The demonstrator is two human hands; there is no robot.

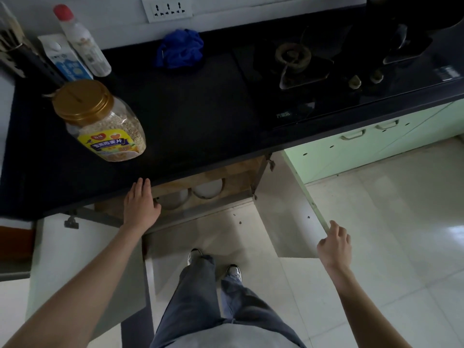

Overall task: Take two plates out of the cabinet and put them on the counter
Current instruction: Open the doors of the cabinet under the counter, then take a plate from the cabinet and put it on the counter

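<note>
Both plates (pixel 208 188) are sitting untaken below the counter (pixel 188 121); left hand (pixel 140 204), fingers straight, is reaching in, right hand (pixel 334 244) gripping the door (pixel 288 217).

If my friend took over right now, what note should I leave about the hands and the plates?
Left hand: open, holding nothing, reaching into the cabinet beside the plates.
Right hand: holds the edge of the right door.
Plates: left plate and right plate, side by side inside the cabinet.
Done: both doors are open.
Left: lift both plates onto the counter.
</note>
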